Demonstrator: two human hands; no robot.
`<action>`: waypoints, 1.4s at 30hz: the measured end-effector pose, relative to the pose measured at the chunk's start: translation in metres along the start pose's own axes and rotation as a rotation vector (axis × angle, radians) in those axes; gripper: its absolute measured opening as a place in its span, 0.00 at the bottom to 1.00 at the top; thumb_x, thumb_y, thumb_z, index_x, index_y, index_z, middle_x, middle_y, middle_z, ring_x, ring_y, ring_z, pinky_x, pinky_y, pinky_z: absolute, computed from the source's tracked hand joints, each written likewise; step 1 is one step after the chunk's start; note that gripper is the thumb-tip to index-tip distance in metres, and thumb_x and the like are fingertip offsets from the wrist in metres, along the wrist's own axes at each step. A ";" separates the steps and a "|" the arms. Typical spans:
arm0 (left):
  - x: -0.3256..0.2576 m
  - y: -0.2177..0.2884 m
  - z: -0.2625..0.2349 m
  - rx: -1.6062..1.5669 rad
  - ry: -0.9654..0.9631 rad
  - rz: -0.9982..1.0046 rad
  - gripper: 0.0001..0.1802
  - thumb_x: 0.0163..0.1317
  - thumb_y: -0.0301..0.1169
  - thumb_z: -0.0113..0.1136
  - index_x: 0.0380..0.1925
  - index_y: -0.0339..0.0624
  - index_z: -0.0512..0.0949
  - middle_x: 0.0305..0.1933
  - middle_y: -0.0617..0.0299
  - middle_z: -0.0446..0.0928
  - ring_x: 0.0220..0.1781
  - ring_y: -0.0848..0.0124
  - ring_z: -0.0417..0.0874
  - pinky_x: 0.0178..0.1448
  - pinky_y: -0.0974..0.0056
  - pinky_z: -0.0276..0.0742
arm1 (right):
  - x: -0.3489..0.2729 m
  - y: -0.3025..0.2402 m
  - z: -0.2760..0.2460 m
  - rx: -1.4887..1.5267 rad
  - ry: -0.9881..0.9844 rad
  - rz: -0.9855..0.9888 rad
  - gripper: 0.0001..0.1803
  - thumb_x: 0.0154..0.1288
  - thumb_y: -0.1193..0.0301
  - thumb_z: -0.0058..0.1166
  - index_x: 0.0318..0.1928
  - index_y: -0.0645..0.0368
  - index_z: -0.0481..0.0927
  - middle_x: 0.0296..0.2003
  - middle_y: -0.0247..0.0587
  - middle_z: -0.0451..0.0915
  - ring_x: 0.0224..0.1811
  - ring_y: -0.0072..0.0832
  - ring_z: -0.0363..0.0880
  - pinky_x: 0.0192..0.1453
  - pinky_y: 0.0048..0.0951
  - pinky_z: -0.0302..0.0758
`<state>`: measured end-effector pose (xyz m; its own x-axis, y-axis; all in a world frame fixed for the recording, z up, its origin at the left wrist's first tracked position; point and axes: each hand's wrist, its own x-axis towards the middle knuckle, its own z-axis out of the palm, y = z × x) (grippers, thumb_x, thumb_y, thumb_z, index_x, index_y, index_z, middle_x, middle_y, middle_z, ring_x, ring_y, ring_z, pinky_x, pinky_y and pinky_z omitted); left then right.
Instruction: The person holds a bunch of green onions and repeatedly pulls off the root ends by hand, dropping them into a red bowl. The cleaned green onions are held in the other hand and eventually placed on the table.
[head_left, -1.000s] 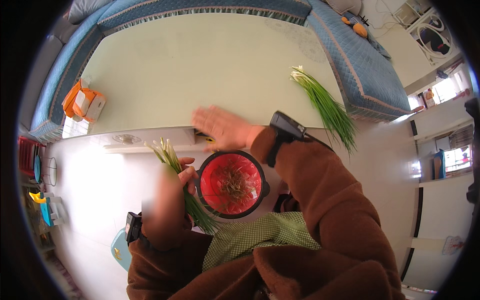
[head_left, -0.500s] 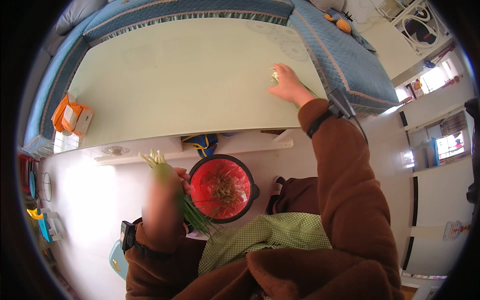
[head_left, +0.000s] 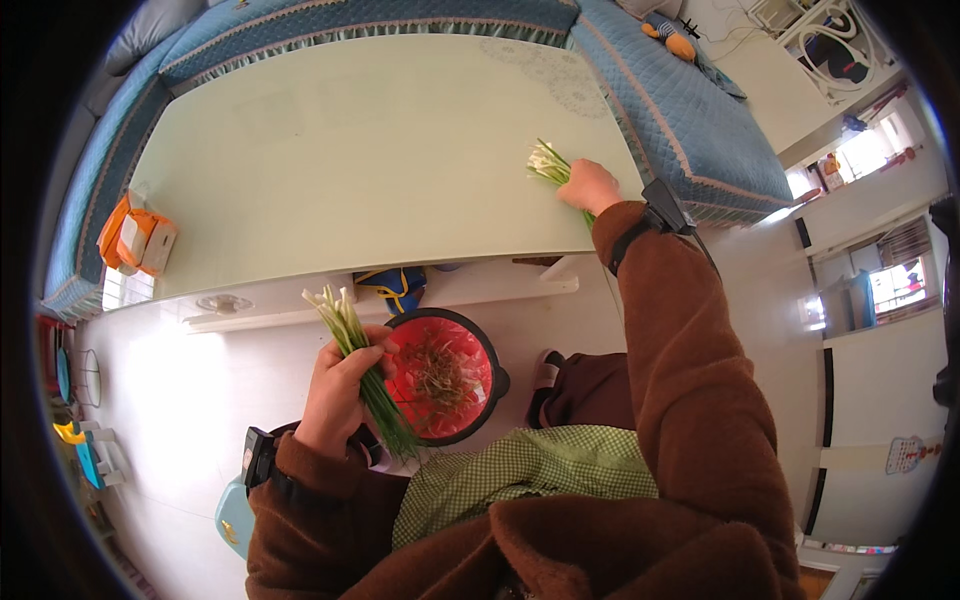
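My left hand (head_left: 340, 390) is closed round a bunch of chives (head_left: 345, 325), held tilted with its pale stem ends up and its green leaves trailing toward my lap. This bunch is beside and partly over the left rim of a black round bin (head_left: 495, 350) with a red liner. At the right end of the pale table (head_left: 380, 150), my right hand (head_left: 590, 187) grips a second bunch of chives (head_left: 547, 162). White stem ends stick out beyond the fingers; most of its leaves are hidden behind the hand and sleeve.
Dry brown scraps (head_left: 440, 375) lie inside the bin. An orange-and-white tissue pack (head_left: 140, 240) sits at the table's left corner. Blue quilted sofas (head_left: 690, 130) border the table's far and right sides. A light blue stool (head_left: 235, 515) stands low on my left.
My right hand has shifted slightly nearer and right, and its bunch now shows more. My left hand, blurred before, has turned, bringing the bunch of chives into plain view.
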<state>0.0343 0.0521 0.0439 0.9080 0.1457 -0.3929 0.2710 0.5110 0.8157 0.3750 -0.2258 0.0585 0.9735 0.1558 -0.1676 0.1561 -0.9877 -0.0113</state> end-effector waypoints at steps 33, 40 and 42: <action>0.010 -0.005 -0.009 -0.583 -0.076 0.237 0.20 0.66 0.44 0.57 0.40 0.34 0.75 0.48 0.49 0.78 0.52 0.59 0.79 0.61 0.55 0.74 | -0.230 -0.140 0.042 1.146 -0.357 -0.792 0.26 0.64 0.66 0.58 0.59 0.66 0.70 0.53 0.44 0.76 0.55 0.28 0.75 0.60 0.29 0.72; 0.008 0.024 -0.054 -0.751 0.056 0.373 0.16 0.64 0.39 0.59 0.21 0.46 0.70 0.21 0.68 0.70 0.29 0.71 0.75 0.56 0.57 0.73 | -0.209 -0.079 0.042 1.481 -0.254 -0.465 0.13 0.71 0.68 0.50 0.46 0.64 0.80 0.40 0.38 0.82 0.44 0.22 0.79 0.54 0.25 0.75; 0.005 0.028 -0.062 -0.770 -0.032 0.436 0.13 0.64 0.36 0.58 0.23 0.46 0.69 0.21 0.69 0.68 0.28 0.73 0.72 0.52 0.59 0.72 | -0.208 -0.069 0.042 1.490 -0.235 -0.438 0.12 0.71 0.68 0.51 0.45 0.64 0.80 0.39 0.37 0.82 0.42 0.21 0.79 0.52 0.24 0.75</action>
<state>0.0267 0.1193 0.0382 0.8918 0.4429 -0.0924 -0.3813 0.8456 0.3735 0.1548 -0.1909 0.0526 0.8295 0.5575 -0.0330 -0.0293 -0.0156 -0.9994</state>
